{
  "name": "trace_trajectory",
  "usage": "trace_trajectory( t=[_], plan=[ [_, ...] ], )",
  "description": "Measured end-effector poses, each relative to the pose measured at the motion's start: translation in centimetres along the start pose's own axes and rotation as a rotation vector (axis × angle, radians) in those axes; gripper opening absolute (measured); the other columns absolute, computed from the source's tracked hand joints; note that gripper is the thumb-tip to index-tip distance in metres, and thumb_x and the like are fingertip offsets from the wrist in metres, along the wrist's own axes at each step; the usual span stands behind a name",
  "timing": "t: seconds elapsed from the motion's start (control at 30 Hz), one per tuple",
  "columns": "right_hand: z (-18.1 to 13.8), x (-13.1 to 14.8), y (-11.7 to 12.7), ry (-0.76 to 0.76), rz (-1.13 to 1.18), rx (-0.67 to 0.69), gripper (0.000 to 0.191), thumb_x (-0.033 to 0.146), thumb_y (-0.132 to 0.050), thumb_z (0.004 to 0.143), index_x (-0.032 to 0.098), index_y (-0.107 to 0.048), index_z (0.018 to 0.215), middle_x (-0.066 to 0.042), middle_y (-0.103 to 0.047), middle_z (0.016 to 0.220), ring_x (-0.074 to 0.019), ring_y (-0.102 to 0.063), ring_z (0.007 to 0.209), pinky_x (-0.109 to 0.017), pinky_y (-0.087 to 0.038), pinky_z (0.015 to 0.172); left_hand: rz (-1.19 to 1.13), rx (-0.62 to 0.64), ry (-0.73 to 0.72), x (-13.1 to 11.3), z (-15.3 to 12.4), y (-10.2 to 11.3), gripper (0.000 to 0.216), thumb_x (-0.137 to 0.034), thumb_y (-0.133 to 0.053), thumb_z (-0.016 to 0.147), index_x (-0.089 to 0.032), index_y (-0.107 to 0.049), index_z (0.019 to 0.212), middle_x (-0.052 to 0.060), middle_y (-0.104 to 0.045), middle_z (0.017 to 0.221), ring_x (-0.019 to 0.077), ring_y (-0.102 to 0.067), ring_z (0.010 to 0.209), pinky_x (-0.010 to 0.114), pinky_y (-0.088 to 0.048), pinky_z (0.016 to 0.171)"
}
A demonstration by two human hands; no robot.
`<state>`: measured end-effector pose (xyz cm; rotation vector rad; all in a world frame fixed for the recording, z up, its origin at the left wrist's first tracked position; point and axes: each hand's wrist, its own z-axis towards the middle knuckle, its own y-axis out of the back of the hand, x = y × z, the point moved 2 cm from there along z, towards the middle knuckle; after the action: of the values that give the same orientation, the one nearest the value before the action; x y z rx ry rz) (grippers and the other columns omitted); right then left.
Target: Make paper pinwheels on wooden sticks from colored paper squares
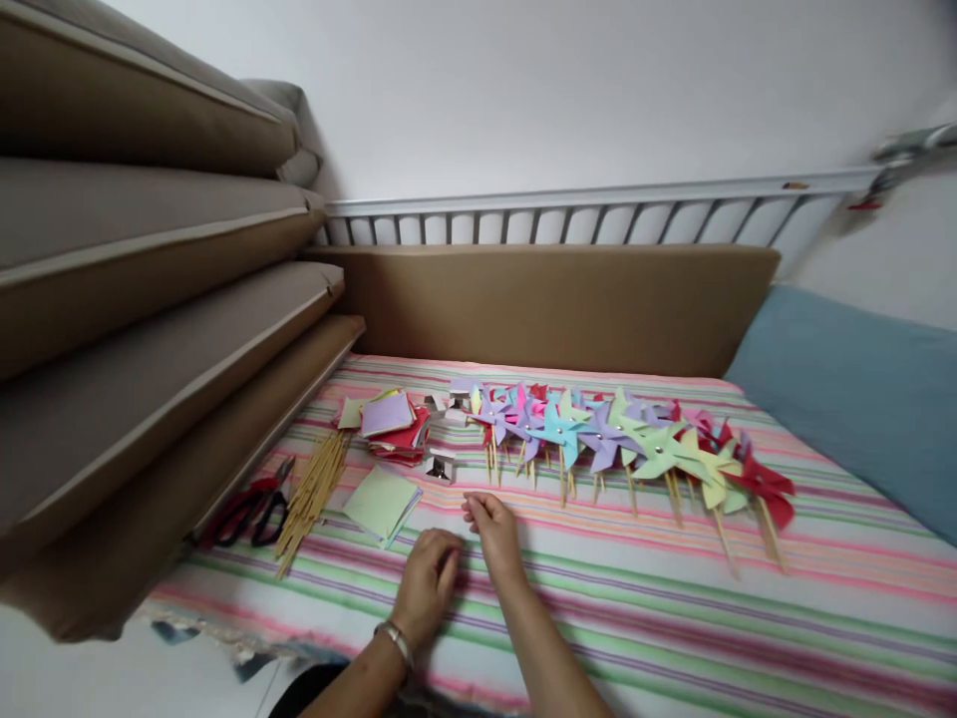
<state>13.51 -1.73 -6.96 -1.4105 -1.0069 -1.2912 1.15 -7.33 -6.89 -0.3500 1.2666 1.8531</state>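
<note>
My right hand (pixel 493 534) hovers over the striped cloth with thumb and fingertips pinched together. Whatever is between them, if anything, is too small to make out. Just left of it my left hand (pixel 428 583), with a bracelet at the wrist, is loosely curled, and nothing shows in its fingers. A small open box (pixel 440 466) with dark contents stands beyond my hands. Close to my left hand lies a stack of pale green paper squares (pixel 380 504). To the right, paper pinwheels (pixel 598 439) in many colours lie in rows on thin wooden sticks.
A bundle of wooden sticks (pixel 314 494) lies at the left beside black-and-red scissors (pixel 261 509). Behind the green stack is a pile of coloured paper (pixel 389 424). Thick folded cushions (pixel 164 299) rise on the left. A brown panel (pixel 553 309) closes the back.
</note>
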Motion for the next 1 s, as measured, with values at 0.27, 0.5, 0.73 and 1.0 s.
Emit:
trace_trajectory(
  t=[0.27,0.5,0.73,1.0],
  plan=[
    [0.9,-0.6,-0.5,-0.092,-0.011,0.066,0.023,0.037,-0.063,0.061,0.017,-0.069,0.071,-0.004,-0.066,0.064,-0.0175,-0.057,0.057,-0.025,-0.042,0.048,0.212,-0.251,0.137,5.2,11.0,11.3,0.023,-0.024,-0.045,0.084,-0.015,-0.058,0.101,0.012,-0.061,0.101,0.0229,-0.056,0.1,0.042,-0.043,0.091],
    [1.5,-0.5,-0.8,-0.148,-0.032,0.103,0.019,0.031,-0.059,0.059,0.017,-0.069,0.066,-0.004,-0.066,0.062,-0.0169,-0.057,0.055,-0.024,-0.041,0.046,0.385,-0.044,0.185,10.1,18.1,13.8,0.025,-0.025,-0.055,0.083,-0.012,-0.06,0.102,0.01,-0.061,0.106,0.0208,-0.056,0.1,0.043,-0.041,0.092],
    [1.5,-0.5,-0.9,-0.166,-0.042,0.133,0.017,0.03,-0.058,0.058,0.018,-0.068,0.065,-0.003,-0.065,0.06,-0.0164,-0.057,0.054,-0.024,-0.041,0.046,0.425,0.113,0.201,10.1,19.4,11.3,0.046,-0.027,-0.071,0.064,-0.011,-0.061,0.106,0.013,-0.065,0.103,0.0261,-0.059,0.097,0.039,-0.045,0.088],
    [1.6,-1.0,-0.9,-0.168,-0.08,0.162,0.017,0.031,-0.059,0.061,0.018,-0.067,0.067,0.0,-0.064,0.059,-0.0174,-0.059,0.056,-0.025,-0.042,0.048,0.433,0.19,0.208,10.7,19.9,11.3,0.036,-0.032,-0.059,0.081,-0.013,-0.055,0.111,0.011,-0.059,0.111,0.0219,-0.058,0.097,0.043,-0.047,0.084]
  ],
)
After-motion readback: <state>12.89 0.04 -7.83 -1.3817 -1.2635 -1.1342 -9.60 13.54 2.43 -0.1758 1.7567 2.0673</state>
